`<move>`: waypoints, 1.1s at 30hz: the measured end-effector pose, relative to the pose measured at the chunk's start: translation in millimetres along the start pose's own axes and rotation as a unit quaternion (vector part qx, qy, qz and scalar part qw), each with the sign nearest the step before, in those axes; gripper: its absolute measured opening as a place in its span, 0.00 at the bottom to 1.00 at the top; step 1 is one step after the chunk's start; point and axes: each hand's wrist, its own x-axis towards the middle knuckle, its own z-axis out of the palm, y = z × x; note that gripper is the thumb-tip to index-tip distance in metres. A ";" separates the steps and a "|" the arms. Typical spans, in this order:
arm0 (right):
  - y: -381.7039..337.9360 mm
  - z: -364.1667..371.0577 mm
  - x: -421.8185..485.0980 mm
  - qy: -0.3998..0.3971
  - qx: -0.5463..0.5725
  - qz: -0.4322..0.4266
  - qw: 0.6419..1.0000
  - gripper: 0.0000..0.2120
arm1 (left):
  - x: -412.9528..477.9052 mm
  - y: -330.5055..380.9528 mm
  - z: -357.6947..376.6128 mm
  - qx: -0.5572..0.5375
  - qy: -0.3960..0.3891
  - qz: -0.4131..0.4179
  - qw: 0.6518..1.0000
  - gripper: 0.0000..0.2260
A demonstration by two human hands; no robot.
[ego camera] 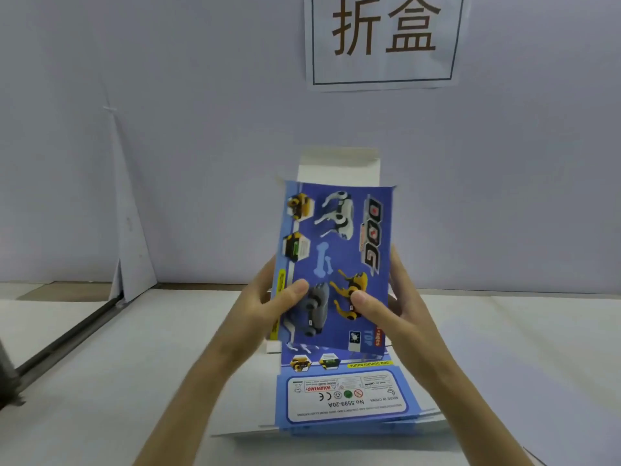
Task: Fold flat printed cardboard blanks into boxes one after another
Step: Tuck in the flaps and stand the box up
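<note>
I hold a blue printed cardboard blank (339, 250) with robot dog pictures up in front of me, above the table. My left hand (268, 304) grips its left edge, thumb on the printed face and fingers behind. My right hand (389, 307) grips its right edge the same way. A white flap (339, 168) sticks up at the blank's far end. Below my hands a stack of flat blanks (346, 398) lies on the table, the top one showing a white warning label.
The white table (134, 381) runs to a pale wall with a paper sign (383, 40) bearing two large characters. A folded white card (134, 250) leans at the back left. A dark metal bar (64, 341) crosses the table's left side.
</note>
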 end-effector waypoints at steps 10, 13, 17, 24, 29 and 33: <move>45.3 34.6 -2.8 -0.184 -0.224 0.197 0.937 0.28 | -57.3 -5.1 -109.7 0.011 0.145 -0.243 0.959 0.28; 60.1 40.4 -3.6 -0.204 -0.287 0.202 0.914 0.28 | -48.1 2.6 -160.6 -0.105 0.306 -0.257 0.911 0.22; 63.4 48.8 -2.1 -0.228 -0.353 0.208 0.883 0.27 | -14.1 28.5 -203.7 -0.344 0.385 -0.018 0.856 0.25; 81.4 31.5 5.4 -0.229 -0.474 0.155 0.836 0.20 | -20.9 -51.4 -66.8 0.227 -0.031 -0.134 0.964 0.09; 90.2 -5.6 6.3 -0.184 -0.533 0.174 0.807 0.18 | -47.4 -89.9 15.0 0.461 -0.254 0.049 0.849 0.27; 91.7 -16.7 -2.4 -0.204 -0.531 0.167 0.805 0.17 | -53.9 -101.3 31.5 0.613 -0.206 0.152 0.748 0.23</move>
